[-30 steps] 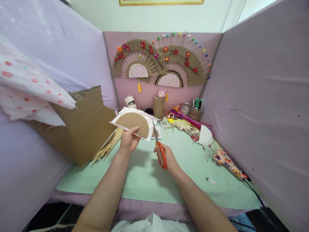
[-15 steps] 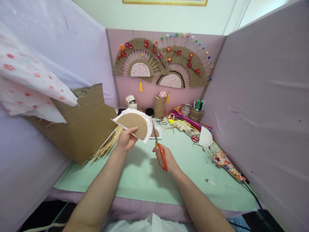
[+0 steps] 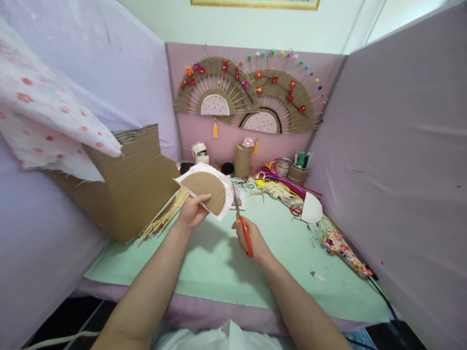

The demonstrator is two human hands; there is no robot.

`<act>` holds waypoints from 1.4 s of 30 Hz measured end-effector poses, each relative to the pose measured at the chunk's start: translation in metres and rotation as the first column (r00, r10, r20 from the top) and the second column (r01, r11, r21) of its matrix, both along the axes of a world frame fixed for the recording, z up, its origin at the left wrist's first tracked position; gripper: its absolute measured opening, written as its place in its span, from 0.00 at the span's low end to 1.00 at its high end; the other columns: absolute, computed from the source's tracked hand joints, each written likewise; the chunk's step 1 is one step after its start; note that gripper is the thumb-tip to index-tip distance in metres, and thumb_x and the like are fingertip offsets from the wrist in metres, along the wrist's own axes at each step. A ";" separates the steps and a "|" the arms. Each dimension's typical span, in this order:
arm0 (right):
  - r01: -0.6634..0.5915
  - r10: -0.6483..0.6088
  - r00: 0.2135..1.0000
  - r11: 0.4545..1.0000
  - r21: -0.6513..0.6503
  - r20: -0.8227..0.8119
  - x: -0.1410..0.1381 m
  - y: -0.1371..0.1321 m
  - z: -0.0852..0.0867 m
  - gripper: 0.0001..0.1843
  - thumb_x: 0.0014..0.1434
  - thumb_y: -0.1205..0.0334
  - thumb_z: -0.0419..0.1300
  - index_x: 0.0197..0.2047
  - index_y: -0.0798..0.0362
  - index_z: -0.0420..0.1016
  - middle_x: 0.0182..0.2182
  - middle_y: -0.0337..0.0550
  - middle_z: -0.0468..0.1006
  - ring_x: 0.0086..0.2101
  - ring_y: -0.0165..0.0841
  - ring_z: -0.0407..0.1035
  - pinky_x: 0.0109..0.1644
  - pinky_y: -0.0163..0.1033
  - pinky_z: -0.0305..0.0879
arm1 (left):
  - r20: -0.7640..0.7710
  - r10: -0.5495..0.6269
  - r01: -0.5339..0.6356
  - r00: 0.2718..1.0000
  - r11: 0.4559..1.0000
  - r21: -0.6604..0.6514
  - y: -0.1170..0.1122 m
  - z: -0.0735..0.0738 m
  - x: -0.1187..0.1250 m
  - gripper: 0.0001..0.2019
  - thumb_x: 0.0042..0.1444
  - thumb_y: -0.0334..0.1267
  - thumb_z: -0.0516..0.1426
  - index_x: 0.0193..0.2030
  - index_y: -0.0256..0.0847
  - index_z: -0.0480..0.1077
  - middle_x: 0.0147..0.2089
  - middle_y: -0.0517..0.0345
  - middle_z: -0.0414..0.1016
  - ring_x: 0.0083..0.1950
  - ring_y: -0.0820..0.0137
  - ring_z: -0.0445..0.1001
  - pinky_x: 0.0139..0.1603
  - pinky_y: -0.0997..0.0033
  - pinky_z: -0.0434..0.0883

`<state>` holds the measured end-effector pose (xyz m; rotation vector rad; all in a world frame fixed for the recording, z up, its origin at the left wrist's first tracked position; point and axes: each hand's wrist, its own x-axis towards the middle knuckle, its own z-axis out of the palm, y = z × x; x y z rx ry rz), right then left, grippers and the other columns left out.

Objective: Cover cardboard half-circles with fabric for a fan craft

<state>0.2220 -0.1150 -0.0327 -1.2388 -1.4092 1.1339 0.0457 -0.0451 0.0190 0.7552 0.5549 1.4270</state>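
My left hand (image 3: 194, 211) grips a half-round piece of brown cardboard (image 3: 206, 188) by its lower edge, thumb on top. White fabric with a pinkish print (image 3: 225, 206) lies under the cardboard and sticks out past its curved rim. In my right hand (image 3: 251, 238) are orange-handled scissors (image 3: 245, 233), their blades pointing up and away beside the fabric's right edge. Whether the blades touch the fabric I cannot tell. Behind the blades, another small cardboard piece on pale fabric (image 3: 239, 200) lies on the table, partly hidden.
Brown cardboard (image 3: 134, 189) and thin sticks (image 3: 164, 216) stand at left under hanging dotted fabric (image 3: 54, 126). On the right lie a white half-round (image 3: 312, 208), red-handled scissors (image 3: 295, 211) and a flowery glue gun (image 3: 345, 253). Twine (image 3: 242, 160) and a pen holder (image 3: 298, 173) stand behind.
The view has shifted slightly. My left hand has turned the cardboard and fabric a little, its right end tipping lower. The scissors stay beside the fabric's edge.
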 end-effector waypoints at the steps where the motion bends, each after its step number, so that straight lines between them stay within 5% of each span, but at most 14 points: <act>1: 0.001 -0.001 1.000 1.000 0.000 0.007 0.000 0.000 0.001 0.28 0.56 0.32 0.50 0.32 0.51 0.65 0.17 0.30 0.55 0.18 0.26 0.50 0.21 0.33 0.49 | -0.003 -0.001 0.001 1.000 1.000 0.001 0.000 0.000 -0.001 0.28 0.40 0.24 0.64 0.52 0.42 0.72 0.42 0.55 0.81 0.47 0.60 0.78 0.55 0.56 0.71; 27: 0.021 -0.031 0.990 0.997 0.069 0.136 0.001 -0.002 0.006 0.18 0.58 0.45 0.51 0.29 0.51 0.65 0.15 0.30 0.56 0.17 0.26 0.51 0.23 0.33 0.49 | -0.061 -0.006 0.007 0.998 1.000 0.015 0.002 0.002 -0.017 0.31 0.40 0.24 0.63 0.56 0.40 0.70 0.42 0.55 0.81 0.48 0.59 0.78 0.56 0.55 0.71; 42: -0.009 -0.013 0.983 0.993 0.118 0.183 0.003 -0.001 0.004 0.18 0.58 0.44 0.51 0.30 0.51 0.64 0.18 0.31 0.58 0.20 0.26 0.52 0.24 0.32 0.50 | -0.173 -0.108 0.118 0.979 0.992 0.045 -0.002 0.004 -0.020 0.33 0.39 0.28 0.65 0.57 0.40 0.69 0.42 0.54 0.81 0.49 0.56 0.77 0.56 0.52 0.71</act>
